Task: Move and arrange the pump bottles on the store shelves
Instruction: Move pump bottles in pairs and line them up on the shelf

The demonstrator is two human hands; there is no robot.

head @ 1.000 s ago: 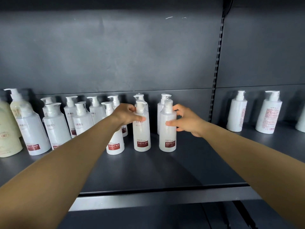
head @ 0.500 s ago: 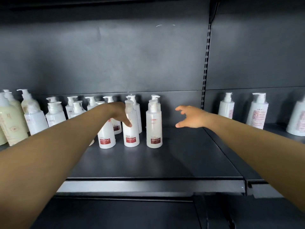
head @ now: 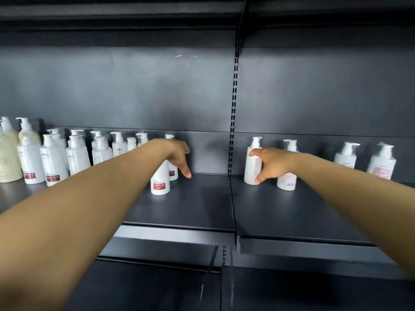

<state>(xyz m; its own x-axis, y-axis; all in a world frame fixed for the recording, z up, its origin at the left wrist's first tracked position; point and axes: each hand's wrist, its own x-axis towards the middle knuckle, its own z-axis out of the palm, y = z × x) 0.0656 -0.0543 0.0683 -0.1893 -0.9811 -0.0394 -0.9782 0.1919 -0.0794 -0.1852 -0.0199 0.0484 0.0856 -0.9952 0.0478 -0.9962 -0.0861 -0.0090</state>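
On the dark left shelf [head: 202,205] stand several white pump bottles with red labels; the nearest one [head: 160,184] is at the right end of the group, another [head: 173,173] just behind it. My left hand [head: 179,158] hangs over these two with relaxed fingers pointing down, holding nothing. On the right shelf [head: 292,216] a white pump bottle with a pale red label [head: 251,167] stands at the left end. My right hand [head: 272,164] grips its right side, index finger high and thumb low. A second bottle [head: 286,181] stands partly hidden behind that hand.
Cream-coloured pump bottles [head: 7,158] stand at the far left. Two more white bottles [head: 345,156] [head: 381,166] are further right in the right bay. A slotted upright [head: 233,108] divides the two bays. A lower shelf edge [head: 170,234] juts out below.
Both hands left the front red-label bottles. The view swung right. My right hand travelled right across the upright onto the first bottle of the right bay; my left hand drifted right.
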